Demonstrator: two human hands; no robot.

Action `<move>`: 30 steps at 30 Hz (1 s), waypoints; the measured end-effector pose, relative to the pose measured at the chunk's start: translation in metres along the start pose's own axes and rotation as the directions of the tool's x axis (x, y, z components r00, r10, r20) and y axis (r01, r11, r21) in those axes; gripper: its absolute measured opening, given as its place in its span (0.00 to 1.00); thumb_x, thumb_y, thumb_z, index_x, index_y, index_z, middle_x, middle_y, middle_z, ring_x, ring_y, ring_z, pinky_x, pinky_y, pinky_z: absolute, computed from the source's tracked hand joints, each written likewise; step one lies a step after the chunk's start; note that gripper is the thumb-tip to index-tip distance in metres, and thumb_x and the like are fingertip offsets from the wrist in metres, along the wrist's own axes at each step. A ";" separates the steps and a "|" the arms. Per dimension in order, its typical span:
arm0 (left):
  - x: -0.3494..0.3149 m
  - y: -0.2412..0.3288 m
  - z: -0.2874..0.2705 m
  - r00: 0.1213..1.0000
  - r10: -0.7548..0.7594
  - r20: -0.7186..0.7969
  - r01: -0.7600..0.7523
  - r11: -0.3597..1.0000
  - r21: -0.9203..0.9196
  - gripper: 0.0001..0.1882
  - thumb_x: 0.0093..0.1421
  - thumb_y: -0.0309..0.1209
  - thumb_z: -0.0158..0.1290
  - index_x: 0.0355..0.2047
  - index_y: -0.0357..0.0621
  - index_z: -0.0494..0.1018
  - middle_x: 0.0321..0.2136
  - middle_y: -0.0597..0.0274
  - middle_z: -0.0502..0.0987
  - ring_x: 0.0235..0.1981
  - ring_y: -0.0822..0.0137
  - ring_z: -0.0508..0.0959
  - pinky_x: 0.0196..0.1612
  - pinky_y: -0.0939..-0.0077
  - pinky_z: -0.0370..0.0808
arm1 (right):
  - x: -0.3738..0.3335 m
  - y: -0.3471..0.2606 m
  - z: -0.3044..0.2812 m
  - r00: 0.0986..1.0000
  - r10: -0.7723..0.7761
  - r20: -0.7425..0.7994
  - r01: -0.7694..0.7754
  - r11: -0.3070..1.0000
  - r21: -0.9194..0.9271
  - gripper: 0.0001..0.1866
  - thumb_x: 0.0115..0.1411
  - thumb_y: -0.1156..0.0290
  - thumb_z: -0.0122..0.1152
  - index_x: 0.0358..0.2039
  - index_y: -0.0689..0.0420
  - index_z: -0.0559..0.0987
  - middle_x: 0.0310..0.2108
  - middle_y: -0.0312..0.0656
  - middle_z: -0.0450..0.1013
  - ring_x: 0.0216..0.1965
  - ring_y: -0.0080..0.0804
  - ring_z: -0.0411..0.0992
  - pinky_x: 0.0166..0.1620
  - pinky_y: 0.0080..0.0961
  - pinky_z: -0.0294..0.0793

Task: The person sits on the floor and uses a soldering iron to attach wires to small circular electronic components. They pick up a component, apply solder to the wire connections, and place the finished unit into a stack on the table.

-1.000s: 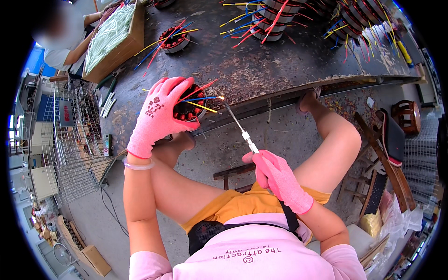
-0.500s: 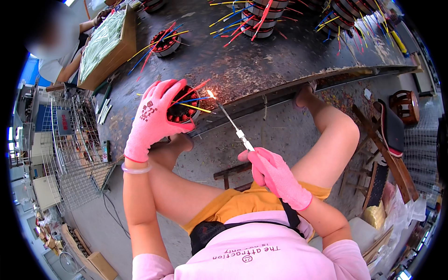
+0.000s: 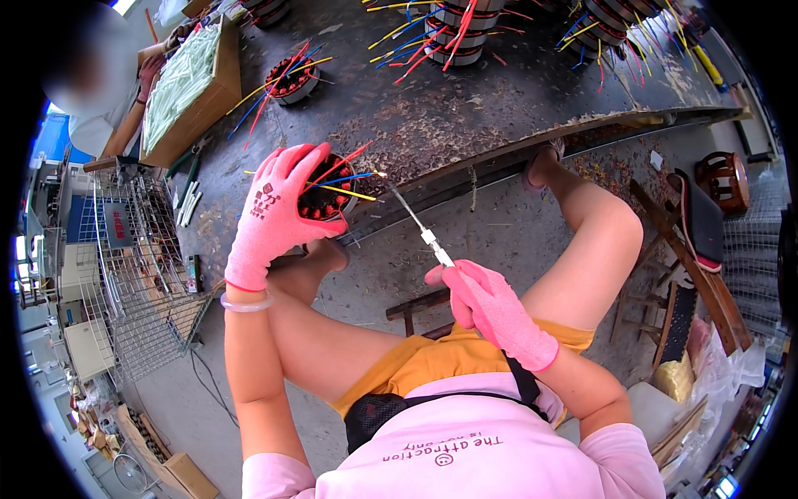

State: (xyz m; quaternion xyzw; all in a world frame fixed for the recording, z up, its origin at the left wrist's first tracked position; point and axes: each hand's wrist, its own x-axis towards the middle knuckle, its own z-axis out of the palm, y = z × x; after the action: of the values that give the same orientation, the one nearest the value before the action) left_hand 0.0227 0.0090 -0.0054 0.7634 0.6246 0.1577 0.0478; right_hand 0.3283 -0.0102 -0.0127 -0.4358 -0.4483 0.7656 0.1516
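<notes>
My left hand [image 3: 277,195], in a pink glove, is wrapped round a motor stator [image 3: 319,201] with dark red windings, at the table's near edge. Red, blue and yellow lead wires stick out of it to the right. My right hand [image 3: 492,309], also gloved in pink, grips a slim torch-like tool [image 3: 429,238] with a white body and a long thin metal tube. The tube's tip is close to the end of the blue wire [image 3: 359,177], where a small bright glow shows. Whether tip and wire touch, I cannot tell.
Another stator [image 3: 293,81] stands further back on the dark worn table [image 3: 366,108]. Stacked stators [image 3: 455,35] are at the far side. A box of pale sleeves [image 3: 181,83] sits at left, beside a person [image 3: 98,91]. Wire racks [image 3: 125,274] stand left; a wooden stool [image 3: 720,185] is right.
The flame at the blue wire's end has shrunk from a tall orange flame to a small bright spot. Both hands keep nearly the same place. The other person's hand has shifted near the box.
</notes>
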 end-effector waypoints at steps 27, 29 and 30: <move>0.000 0.001 0.000 1.000 0.007 -0.008 -0.007 1.000 0.008 0.45 0.35 0.39 0.68 0.57 0.45 0.68 0.54 0.52 0.69 0.56 0.46 0.67 0.62 0.54 0.63 | 0.002 0.004 0.001 1.000 -0.011 -0.027 0.010 1.000 -0.021 0.20 0.69 0.60 0.45 0.43 0.64 0.77 0.12 0.29 0.59 0.15 0.14 0.53 0.21 0.16 0.53; 0.000 0.000 0.000 1.000 0.010 -0.005 -0.009 1.000 0.006 0.45 0.35 0.39 0.68 0.57 0.45 0.68 0.54 0.52 0.69 0.56 0.45 0.67 0.63 0.54 0.62 | 0.003 0.004 0.001 1.000 -0.013 -0.026 0.012 1.000 -0.026 0.19 0.69 0.60 0.45 0.43 0.64 0.77 0.12 0.28 0.59 0.15 0.14 0.53 0.21 0.16 0.53; 0.000 0.000 -0.001 1.000 0.011 -0.003 -0.011 1.000 0.004 0.45 0.35 0.39 0.68 0.57 0.45 0.68 0.54 0.52 0.69 0.57 0.45 0.67 0.63 0.54 0.62 | 0.003 0.004 0.001 1.000 -0.025 -0.016 0.024 0.999 -0.038 0.19 0.69 0.60 0.45 0.43 0.64 0.77 0.12 0.28 0.59 0.15 0.14 0.53 0.22 0.16 0.53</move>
State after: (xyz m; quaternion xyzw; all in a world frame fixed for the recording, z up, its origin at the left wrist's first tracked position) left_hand 0.0226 0.0087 -0.0048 0.7666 0.6208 0.1578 0.0446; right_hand 0.3266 -0.0110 -0.0168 -0.4394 -0.4669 0.7513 0.1564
